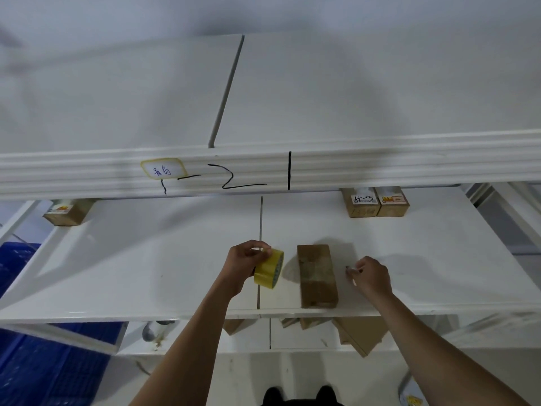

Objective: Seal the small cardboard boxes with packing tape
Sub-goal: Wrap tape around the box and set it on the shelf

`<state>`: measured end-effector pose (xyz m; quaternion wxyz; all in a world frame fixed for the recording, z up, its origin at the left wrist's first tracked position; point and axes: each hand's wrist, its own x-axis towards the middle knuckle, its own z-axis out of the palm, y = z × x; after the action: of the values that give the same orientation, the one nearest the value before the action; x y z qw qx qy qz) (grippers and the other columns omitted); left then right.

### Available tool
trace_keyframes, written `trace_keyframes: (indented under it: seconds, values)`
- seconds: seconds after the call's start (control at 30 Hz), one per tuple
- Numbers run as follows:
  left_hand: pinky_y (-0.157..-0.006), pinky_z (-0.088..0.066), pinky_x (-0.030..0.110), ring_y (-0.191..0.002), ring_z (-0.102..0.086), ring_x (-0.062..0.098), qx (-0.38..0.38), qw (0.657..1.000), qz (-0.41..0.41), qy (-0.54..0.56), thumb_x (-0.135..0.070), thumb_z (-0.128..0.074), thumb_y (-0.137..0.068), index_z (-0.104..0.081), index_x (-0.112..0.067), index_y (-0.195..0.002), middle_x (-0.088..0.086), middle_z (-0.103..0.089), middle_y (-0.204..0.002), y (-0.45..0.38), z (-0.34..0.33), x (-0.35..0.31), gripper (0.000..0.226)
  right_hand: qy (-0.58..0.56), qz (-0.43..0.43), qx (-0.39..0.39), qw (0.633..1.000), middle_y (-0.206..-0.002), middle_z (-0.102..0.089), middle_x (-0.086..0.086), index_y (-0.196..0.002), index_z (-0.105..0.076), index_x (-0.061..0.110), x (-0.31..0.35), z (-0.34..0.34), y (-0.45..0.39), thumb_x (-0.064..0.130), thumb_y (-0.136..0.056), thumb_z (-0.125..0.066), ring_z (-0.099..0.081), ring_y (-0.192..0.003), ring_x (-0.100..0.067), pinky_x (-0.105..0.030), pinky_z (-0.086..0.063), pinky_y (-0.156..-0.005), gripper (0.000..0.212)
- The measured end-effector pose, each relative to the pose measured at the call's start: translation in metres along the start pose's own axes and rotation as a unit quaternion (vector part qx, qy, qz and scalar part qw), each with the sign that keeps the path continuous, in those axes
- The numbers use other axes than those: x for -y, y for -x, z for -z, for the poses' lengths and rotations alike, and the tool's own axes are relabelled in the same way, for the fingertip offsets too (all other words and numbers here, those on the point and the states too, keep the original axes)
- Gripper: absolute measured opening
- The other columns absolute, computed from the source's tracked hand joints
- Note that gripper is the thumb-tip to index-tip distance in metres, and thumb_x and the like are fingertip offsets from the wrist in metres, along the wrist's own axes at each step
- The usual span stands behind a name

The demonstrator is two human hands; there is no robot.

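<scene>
While the left hand (pixel 244 260) grips the tape roll (pixel 269 269), the right hand (pixel 370 275), fingers loosely curled, holds nothing beside the cardboard box (pixel 317 276); its top appears already taped.

White metal shelving unit (pixel 117 259) fills the view – its upper shelf edge (pixel 380 162) carries a yellow-bordered label (pixel 163 169) and black marker strokes. Blue plastic crates (pixel 44 367) stand lower left beside the rack. White wall (pixel 263 13) behind – soft, even light, faint shadows on the shelf boards.
</scene>
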<state>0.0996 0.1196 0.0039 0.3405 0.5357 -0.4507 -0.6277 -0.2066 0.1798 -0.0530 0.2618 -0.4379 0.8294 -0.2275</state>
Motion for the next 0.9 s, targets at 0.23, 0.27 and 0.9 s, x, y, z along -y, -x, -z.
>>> trace_keyframes:
  seconds: [0.23,0.27,0.9]
  values:
    - [-0.088,-0.055,0.057,-0.097,-0.067,0.035,-0.012,1.0,-0.002,0.006,-0.011,-0.074,-0.089,-0.075,-0.012,-0.091,0.026,-0.067,-0.11,0.007,-0.012,-0.001,0.002,0.052,0.018,0.009,0.998,-0.082,-0.067,-0.004,-0.084,-0.066,0.012,0.0,0.002,-0.005,0.028,-0.092,-0.071,-0.064,-0.079,-0.024,-0.033,-0.052,-0.069,0.019]
    - [-0.088,-0.055,0.056,-0.097,-0.067,0.034,-0.014,1.0,-0.001,0.008,-0.011,-0.073,-0.09,-0.075,-0.011,-0.092,0.026,-0.067,-0.11,0.008,-0.013,-0.001,0.003,0.059,0.02,0.012,0.998,-0.08,-0.068,-0.004,-0.083,-0.067,0.011,0.0,0.002,-0.005,0.029,-0.092,-0.072,-0.064,-0.078,-0.024,-0.032,-0.052,-0.069,0.02]
    - [-0.085,-0.058,0.05,-0.096,-0.071,0.033,-0.066,0.997,-0.035,-0.011,-0.013,-0.072,-0.091,-0.073,-0.006,-0.099,0.015,-0.074,-0.098,0.029,-0.037,-0.014,0.01,-0.02,0.257,0.18,0.949,-0.115,-0.069,-0.002,-0.125,-0.068,0.013,0.148,0.008,0.042,0.031,-0.093,-0.071,-0.06,-0.098,-0.011,-0.018,-0.046,-0.077,0.037]
